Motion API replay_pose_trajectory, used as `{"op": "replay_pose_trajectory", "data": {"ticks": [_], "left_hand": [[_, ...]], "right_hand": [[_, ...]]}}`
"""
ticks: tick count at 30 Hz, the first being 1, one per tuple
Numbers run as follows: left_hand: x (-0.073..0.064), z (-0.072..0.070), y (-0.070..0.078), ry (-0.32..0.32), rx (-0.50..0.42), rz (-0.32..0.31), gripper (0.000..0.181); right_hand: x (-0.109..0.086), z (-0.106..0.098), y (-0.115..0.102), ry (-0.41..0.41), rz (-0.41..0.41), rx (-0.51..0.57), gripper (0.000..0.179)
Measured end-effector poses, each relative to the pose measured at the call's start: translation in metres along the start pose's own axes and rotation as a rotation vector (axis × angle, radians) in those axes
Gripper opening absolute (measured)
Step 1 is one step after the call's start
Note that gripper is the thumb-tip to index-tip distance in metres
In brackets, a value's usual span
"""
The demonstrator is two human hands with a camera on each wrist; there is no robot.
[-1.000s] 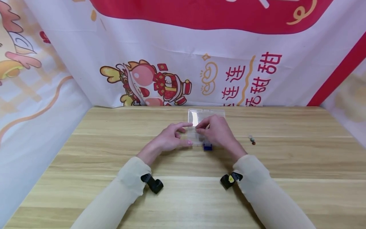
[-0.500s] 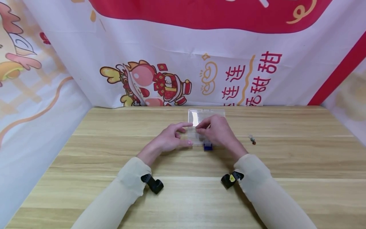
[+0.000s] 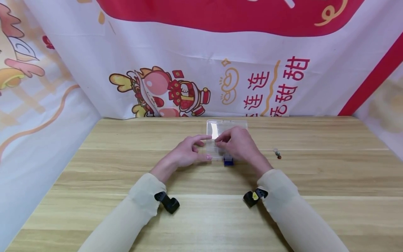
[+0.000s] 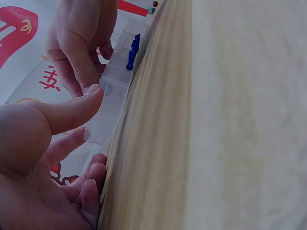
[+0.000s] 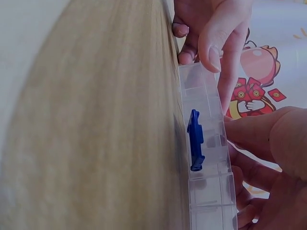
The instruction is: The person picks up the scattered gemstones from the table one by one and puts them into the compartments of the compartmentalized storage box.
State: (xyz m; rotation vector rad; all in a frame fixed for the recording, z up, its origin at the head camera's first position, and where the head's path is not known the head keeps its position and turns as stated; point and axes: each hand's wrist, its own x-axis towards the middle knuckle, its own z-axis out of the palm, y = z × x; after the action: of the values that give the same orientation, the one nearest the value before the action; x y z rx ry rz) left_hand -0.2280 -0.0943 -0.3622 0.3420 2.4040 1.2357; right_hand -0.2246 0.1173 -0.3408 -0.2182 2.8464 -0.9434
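A person's right hand (image 3: 237,142) bends over a clear plastic compartment box (image 5: 213,158), thumb and fingertips drawn almost together above its middle; whether they pinch anything cannot be told. Opposite, the left hand (image 3: 188,152) is loosely spread and grips nothing firmly, its thumb resting at the near corner of the box and its forefinger reaching along the far side, a placement that seems meant to brace the light case against sliding. The box thus lies between the hands, directly beneath the right fingertips and at the left hand's thumb tip, its blue latch (image 5: 195,141) facing the person just below the right hand.

Farther out, to the right of the right hand and well apart from the box, a few small bead-like pieces (image 3: 277,153) sit clustered on the wood-grain counter (image 3: 207,217), likely grouped there for easy reach. Beyond both hands hangs a festive printed cloth (image 3: 189,42).
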Motion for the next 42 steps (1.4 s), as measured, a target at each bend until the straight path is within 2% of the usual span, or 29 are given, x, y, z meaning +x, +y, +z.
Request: {"op": "replay_pose_trajectory", "data": {"ticks": [36, 42], "left_hand": [[-0.001, 0.0012, 0.004, -0.004, -0.015, -0.008, 0.069], [0.0004, 0.0003, 0.0012, -0.004, -0.014, -0.004, 0.069]], "right_hand": [[-0.0017, -0.003, 0.0001, -0.012, -0.015, -0.021, 0.018], [-0.0025, -0.002, 0.0023, -0.014, -0.053, 0.032, 0.018]]}}
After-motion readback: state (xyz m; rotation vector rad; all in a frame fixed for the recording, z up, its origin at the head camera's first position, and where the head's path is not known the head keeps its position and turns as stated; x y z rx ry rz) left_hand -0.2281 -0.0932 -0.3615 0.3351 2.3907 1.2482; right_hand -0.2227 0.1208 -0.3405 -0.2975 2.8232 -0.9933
